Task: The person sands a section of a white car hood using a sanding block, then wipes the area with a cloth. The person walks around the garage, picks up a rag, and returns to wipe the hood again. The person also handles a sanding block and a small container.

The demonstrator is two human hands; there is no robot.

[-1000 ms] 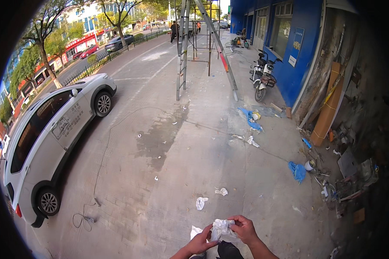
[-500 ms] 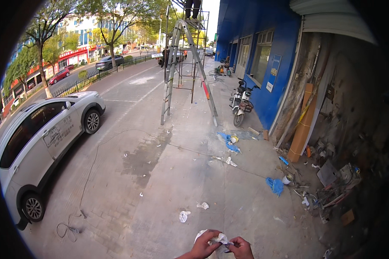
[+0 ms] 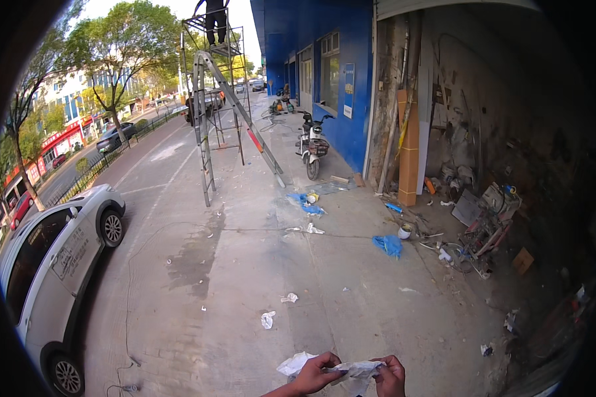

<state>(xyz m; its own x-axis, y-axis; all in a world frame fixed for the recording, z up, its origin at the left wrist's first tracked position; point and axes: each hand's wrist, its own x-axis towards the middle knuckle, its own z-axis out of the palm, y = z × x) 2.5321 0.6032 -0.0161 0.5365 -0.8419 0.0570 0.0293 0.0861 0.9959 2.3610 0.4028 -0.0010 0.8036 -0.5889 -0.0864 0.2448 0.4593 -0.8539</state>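
Observation:
At the lower edge, both my hands pinch a crumpled, thin white sheet (image 3: 359,372) that could be paper or plastic. My left hand (image 3: 316,375) grips it with thumb and fingers pressed together, and a loose white part sticks out beyond that hand's left side. My right hand (image 3: 391,377) holds the other end, its fingers curled in on the edge. Between the hands the sheet spans a short gap and sags below. A small dark part shows beside the left fingertips, too small to name. Crumpled white scraps (image 3: 267,320) lie on the pavement ahead.
A metal stepladder (image 3: 208,126) stands ahead, beside scaffolding (image 3: 242,99) with a person (image 3: 215,23) on top. A white car (image 3: 66,258) is parked left, with a cable on the ground nearby. At right are an electric scooter (image 3: 312,144), a blue bag (image 3: 387,245), a can (image 3: 404,231) and piled scrap (image 3: 490,218).
My hands have moved a little apart and the white sheet is now drawn out wider between them. The view has swung to the right.

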